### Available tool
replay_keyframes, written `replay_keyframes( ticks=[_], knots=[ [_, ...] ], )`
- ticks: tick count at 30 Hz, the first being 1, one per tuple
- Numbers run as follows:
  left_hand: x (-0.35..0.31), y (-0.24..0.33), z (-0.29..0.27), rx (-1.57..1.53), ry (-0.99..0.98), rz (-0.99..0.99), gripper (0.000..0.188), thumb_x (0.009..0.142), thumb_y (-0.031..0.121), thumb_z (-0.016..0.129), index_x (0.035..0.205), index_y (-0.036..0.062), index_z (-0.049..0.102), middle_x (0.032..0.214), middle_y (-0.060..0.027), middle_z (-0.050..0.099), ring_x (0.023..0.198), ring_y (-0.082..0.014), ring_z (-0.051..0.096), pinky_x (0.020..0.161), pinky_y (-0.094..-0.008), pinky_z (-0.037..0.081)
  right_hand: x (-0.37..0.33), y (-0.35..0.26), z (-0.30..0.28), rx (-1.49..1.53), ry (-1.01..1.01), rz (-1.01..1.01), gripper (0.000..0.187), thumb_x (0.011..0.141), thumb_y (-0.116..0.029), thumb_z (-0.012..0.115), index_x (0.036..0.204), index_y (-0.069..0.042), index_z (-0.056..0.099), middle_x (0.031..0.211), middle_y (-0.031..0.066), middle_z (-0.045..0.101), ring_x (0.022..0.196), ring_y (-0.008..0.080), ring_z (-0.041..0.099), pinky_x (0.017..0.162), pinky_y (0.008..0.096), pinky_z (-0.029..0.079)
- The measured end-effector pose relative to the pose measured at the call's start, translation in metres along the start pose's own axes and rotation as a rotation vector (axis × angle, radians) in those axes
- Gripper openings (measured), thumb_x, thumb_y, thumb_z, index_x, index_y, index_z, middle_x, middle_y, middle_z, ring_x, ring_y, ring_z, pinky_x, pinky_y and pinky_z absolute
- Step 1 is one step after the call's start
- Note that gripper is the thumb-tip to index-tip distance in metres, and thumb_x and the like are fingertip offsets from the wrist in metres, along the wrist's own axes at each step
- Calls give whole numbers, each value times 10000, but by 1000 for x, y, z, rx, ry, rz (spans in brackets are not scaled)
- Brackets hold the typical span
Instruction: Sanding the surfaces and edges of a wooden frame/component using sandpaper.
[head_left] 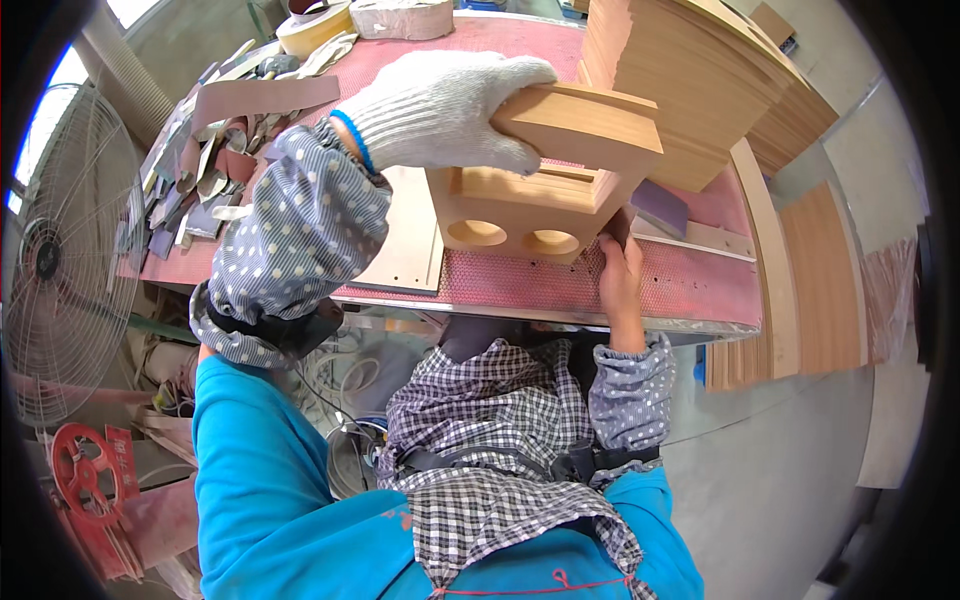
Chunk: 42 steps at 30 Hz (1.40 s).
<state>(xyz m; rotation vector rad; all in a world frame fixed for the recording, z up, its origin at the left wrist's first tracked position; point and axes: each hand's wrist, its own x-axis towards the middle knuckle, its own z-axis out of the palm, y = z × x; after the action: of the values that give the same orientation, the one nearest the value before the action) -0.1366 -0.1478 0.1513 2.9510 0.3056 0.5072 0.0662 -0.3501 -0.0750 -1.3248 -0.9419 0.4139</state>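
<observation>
My left hand [440,110], in a white knit glove with a blue cuff, grips the top bar of a light wooden box-like frame [512,226]. Two round cut-outs pass through the frame's near face, and a recess opens above them. Fingers and thumb of that hand wrap over the bar's left end. My right hand [622,280] is bare and closed at the frame's lower right corner. Pinched there is a thin dark-brown piece [620,224] that looks like sandpaper, pressed against the side. Part of the right fingers is hidden behind the wood.
Under the frame lies a red mesh-topped table [520,285], with a pale board [405,240] on it. Sandpaper scraps [205,185] heap at the left. Tall stacks of wooden panels [690,90] stand at back right. A purple-grey block [662,207] sits near the frame. A large fan [60,250] stands left.
</observation>
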Motion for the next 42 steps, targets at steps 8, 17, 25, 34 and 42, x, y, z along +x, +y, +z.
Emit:
replay_keyframes(
  ticks=[8, 17, 25, 34, 42],
  knots=[
    [-11, -14, -7, 65, 35, -84, 695, 836, 473, 833, 1388, 113, 611, 1160, -129, 742, 1063, -282, 724, 911, -397, 563, 0, -4, 0, 208, 26, 262, 444, 1086, -196, 513, 1434, 77, 557, 1384, 109, 646, 1252, 209, 588, 1105, 343, 425],
    [-18, -4, 6, -146, 171, -122, 759, 744, 393, 943, 1349, 42, 649, 1151, -139, 739, 1066, -250, 718, 939, -351, 560, -7, -9, -14, 212, -21, 267, 404, 1097, -216, 534, 1392, 52, 602, 1310, 81, 683, 1213, 167, 608, 1070, 345, 471],
    [-4, -6, 6, -174, 141, -80, 711, 795, 517, 864, 1297, 52, 669, 1108, -155, 734, 1010, -285, 733, 880, -382, 580, -4, -5, -34, -81, 44, 136, 457, 1098, -233, 523, 1443, 65, 564, 1389, 121, 652, 1278, 216, 591, 1094, 360, 453],
    [-11, -2, -8, -178, 95, -69, 549, 736, 530, 805, 1069, 96, 763, 895, -145, 757, 864, -377, 743, 757, -489, 585, -41, -4, -66, -694, 493, -110, 501, 1096, -281, 511, 1371, 132, 576, 1232, 230, 710, 1041, 311, 683, 902, 426, 542],
    [-10, -6, -6, -167, 40, -2, 534, 747, 507, 788, 1071, 83, 768, 880, -138, 760, 845, -354, 754, 748, -482, 588, -34, -9, -13, 115, 214, 320, 582, 1120, -255, 523, 1632, -71, 317, 1636, 115, 400, 1453, 288, 466, 1179, 480, 419]
  ],
)
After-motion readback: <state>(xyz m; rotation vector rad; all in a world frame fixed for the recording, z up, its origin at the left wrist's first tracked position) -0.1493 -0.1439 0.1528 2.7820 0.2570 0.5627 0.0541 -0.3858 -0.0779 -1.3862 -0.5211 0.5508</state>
